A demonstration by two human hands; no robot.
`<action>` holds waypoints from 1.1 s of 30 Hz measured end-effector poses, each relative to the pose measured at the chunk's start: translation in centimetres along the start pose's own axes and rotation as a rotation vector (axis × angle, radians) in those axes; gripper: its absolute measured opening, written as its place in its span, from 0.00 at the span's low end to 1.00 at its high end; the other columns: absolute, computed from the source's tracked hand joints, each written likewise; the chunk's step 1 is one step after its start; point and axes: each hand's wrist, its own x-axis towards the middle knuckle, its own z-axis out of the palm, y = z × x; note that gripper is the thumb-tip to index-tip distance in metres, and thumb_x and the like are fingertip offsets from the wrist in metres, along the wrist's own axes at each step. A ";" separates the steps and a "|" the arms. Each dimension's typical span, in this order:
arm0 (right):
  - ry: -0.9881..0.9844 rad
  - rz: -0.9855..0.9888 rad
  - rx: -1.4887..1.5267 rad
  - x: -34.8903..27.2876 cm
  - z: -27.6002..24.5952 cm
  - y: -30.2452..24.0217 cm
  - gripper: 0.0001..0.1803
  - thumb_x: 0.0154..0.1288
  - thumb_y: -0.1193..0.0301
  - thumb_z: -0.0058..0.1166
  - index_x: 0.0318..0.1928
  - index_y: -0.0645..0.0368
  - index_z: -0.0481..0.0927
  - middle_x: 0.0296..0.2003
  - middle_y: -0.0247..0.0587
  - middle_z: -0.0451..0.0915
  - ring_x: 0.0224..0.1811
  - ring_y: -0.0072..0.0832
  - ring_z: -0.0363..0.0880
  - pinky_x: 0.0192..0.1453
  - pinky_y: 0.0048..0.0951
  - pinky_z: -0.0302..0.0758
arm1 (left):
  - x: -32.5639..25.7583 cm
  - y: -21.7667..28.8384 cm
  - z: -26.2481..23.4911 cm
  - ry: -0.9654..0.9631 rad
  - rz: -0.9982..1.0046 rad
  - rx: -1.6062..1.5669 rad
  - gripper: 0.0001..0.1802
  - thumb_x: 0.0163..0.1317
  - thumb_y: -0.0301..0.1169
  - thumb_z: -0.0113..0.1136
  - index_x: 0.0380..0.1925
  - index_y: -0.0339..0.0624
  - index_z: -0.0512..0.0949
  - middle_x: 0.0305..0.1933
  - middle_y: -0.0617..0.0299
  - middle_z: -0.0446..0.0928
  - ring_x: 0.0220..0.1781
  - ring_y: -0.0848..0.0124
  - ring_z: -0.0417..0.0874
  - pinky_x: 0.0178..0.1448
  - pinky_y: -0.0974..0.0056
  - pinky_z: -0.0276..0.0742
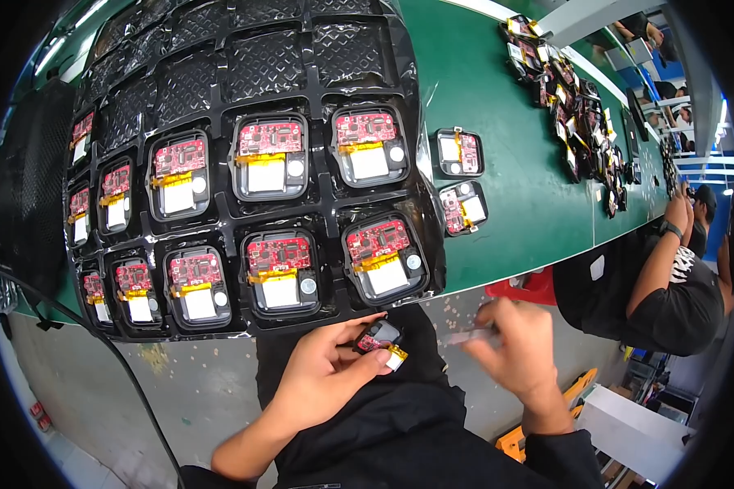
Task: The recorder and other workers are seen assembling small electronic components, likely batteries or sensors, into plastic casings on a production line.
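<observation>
My left hand grips a small black device housing over my lap, just off the table's near edge. A red circuit board shows inside it, and a white battery with yellow tape sticks out beside my thumb. Off to the right, my right hand is closed around a thin greyish tool. Motion smears this tool, so its kind is unclear; its tip points toward the housing, apart from it. In front of me lies a black plastic tray whose nearer pockets hold several housings with red boards and white batteries.
Right of the tray, two open housings lie on the green table. Farther back is a long heap of similar assemblies. A person in black sits at the right near a red stool. A black cable hangs at left.
</observation>
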 end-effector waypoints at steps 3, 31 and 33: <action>0.147 -0.369 0.133 -0.5 2.1 -1.0 0.19 0.53 0.55 0.77 0.35 0.50 0.82 0.18 0.23 0.69 0.16 0.23 0.69 0.25 0.28 0.62 | 0.3 -0.3 0.3 0.004 -0.004 -0.049 0.25 0.69 0.15 0.62 0.64 0.28 0.69 0.55 0.48 0.81 0.51 0.65 0.88 0.54 0.63 0.90; 0.203 -0.032 0.683 0.6 6.0 -3.7 0.07 0.64 0.79 0.68 0.38 0.62 0.80 0.25 0.39 0.85 0.21 0.34 0.83 0.27 0.31 0.78 | 0.4 -0.3 0.9 -0.089 0.028 0.224 0.23 0.74 0.15 0.52 0.67 0.30 0.67 0.59 0.49 0.79 0.57 0.66 0.86 0.61 0.63 0.87; 0.218 -0.030 0.666 0.9 5.7 -4.0 0.07 0.64 0.79 0.68 0.38 0.62 0.81 0.25 0.39 0.85 0.22 0.34 0.83 0.27 0.30 0.78 | 0.4 -0.6 0.9 -0.062 -0.002 0.181 0.22 0.75 0.16 0.51 0.68 0.30 0.67 0.59 0.49 0.79 0.58 0.66 0.86 0.65 0.61 0.85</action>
